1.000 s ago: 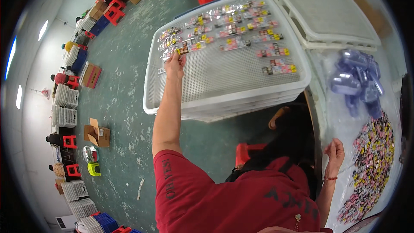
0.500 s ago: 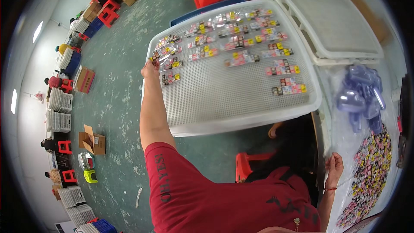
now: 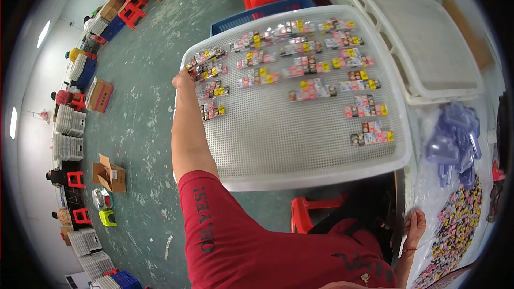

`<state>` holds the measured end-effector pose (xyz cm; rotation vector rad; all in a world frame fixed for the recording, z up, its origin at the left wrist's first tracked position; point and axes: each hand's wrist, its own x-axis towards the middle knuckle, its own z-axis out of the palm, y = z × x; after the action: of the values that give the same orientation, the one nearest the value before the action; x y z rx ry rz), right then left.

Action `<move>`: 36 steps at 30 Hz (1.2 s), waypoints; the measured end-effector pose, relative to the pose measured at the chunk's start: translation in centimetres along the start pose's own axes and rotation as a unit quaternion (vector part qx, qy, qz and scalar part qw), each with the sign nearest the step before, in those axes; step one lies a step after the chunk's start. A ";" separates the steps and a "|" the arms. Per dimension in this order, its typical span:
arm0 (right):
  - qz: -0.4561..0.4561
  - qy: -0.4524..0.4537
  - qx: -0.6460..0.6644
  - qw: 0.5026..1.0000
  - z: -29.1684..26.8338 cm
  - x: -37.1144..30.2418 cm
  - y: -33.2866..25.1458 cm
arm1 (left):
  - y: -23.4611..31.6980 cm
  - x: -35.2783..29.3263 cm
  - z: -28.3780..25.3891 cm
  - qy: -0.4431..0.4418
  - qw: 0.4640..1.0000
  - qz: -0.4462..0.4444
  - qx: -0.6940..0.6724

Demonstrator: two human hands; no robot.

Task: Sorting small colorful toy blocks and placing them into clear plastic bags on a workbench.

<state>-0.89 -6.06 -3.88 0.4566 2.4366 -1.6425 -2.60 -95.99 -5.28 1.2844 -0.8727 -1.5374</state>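
My left hand (image 3: 183, 78) reaches to the left rim of a large white mesh tray (image 3: 251, 150). Its fingers are closed at the end of a clear packet (image 3: 206, 56) in the upper left corner; whether they pinch the packet or the rim, I cannot tell. Several similar clear packets with small pink, black and yellow printed pieces lie in rows along the tray's left, far and right parts. Low on the right, my right hand (image 3: 415, 227) rests by the table edge, fingers loosely curled and apart from the thumb, with nothing visible in them.
On the table at right lie blue-tinted clear plastic shells (image 3: 454, 139) and a heap of small printed pieces (image 3: 458, 225). White trays (image 3: 439, 43) stand behind them. Beneath the mesh tray's far side sits a blue crate (image 3: 262, 13). A red stool (image 3: 302, 217) stands below.
The tray and table have shifted lower in view. My left hand has moved slightly farther along the tray's left rim. The right hand stays by the table edge.
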 end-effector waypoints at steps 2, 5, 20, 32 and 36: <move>-0.012 0.006 -0.004 1.000 -0.3 0.3 0.5 | -0.3 0.5 0.4 0.017 1.000 0.000 0.004; -0.011 -0.013 0.004 1.000 -0.2 0.4 0.3 | 0.4 1.8 0.1 0.012 0.998 -0.005 0.058; 0.002 -0.019 0.011 1.000 0.2 0.6 0.4 | 1.9 1.5 -2.0 0.138 0.754 0.342 0.544; -0.003 0.003 -0.016 1.000 0.1 0.3 -0.4 | 0.8 -6.1 1.6 -0.196 0.631 0.485 0.573; 0.007 0.013 0.007 1.000 0.3 0.2 0.0 | 0.6 -5.9 1.8 -0.182 0.611 0.510 0.577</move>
<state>-1.09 -6.31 -4.01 0.5006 2.4357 -1.6602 -4.06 -90.68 -2.49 0.7948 -2.5450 -0.1030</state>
